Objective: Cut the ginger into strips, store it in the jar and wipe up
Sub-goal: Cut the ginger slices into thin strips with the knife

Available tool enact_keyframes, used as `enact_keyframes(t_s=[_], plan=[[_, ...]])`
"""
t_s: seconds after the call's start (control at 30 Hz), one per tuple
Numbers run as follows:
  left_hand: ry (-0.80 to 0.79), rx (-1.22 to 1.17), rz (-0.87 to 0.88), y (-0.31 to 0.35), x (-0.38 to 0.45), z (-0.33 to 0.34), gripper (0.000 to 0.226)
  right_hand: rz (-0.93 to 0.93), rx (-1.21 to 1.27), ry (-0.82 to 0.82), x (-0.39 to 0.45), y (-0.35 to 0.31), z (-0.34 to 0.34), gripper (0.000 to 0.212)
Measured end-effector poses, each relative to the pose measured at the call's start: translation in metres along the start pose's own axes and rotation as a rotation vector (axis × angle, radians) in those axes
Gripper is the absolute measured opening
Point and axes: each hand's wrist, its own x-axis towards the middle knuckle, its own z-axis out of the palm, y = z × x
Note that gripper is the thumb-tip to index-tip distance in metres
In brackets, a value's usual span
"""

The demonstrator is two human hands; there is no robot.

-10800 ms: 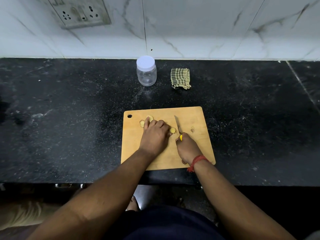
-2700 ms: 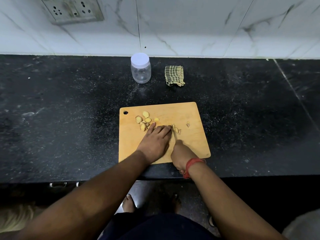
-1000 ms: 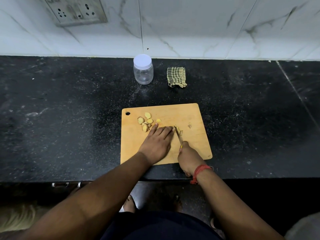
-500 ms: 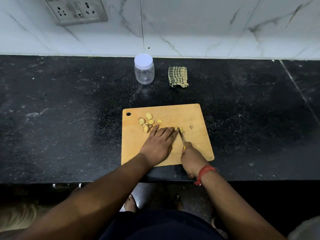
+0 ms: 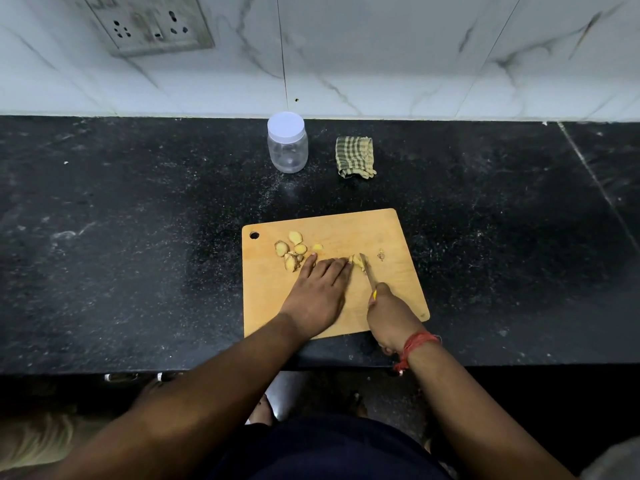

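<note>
I see a black speckled worktop (image 5: 138, 237) running the width of the view, with a white marbled wall (image 5: 381, 57) behind it and a socket plate (image 5: 149, 22) set in the wall at upper left; a wooden cutting board (image 5: 391, 233) lies near the front edge, a small hole in its far left corner; the left hand (image 5: 317, 292) lies flat on the board, fingers (image 5: 341, 268) straight and together, their tips pressing down the ginger piece (image 5: 356, 262) being cut; the right hand (image 5: 389, 317) sits at the board's near right, fingers curled round a yellow handle that I can barely make out; a red thread band (image 5: 414, 344) circles that wrist; a clear jar (image 5: 287, 147) with a white lid on stands at the back of the worktop, well apart from the board; a folded checked cloth (image 5: 355, 156) lies just to the right of the jar; the knife (image 5: 367, 271) has its blade pointing away from me, edge against the ginger piece; a cluster of ginger slices (image 5: 292, 251) lies on the board's far left, touching the left little finger; one small scrap (image 5: 381, 254) lies to the right of the blade.
</note>
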Motion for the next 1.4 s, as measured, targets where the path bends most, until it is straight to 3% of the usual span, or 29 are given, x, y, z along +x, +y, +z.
enact_keyframes(t_s=[0.47,0.6,0.73,0.97,1.4], plan=[[0.010,-0.009,-0.003,0.000,0.000,-0.002,0.054,-0.022,-0.012,-0.025,0.004,-0.003,-0.003,0.026],[0.076,-0.019,0.030,-0.006,-0.001,-0.008,0.050,0.026,0.184,-0.110,0.006,-0.004,0.000,0.018],[0.146,-0.059,-0.090,-0.017,-0.005,-0.018,0.044,0.056,0.365,-0.128,0.007,-0.005,-0.001,0.017],[0.113,-0.105,-0.319,-0.051,-0.007,-0.031,0.036,0.026,0.429,-0.129,0.010,-0.015,0.000,0.015],[0.031,-0.140,-0.226,-0.058,-0.009,-0.035,0.041,-0.022,0.423,-0.138,0.013,-0.022,0.001,0.016]])
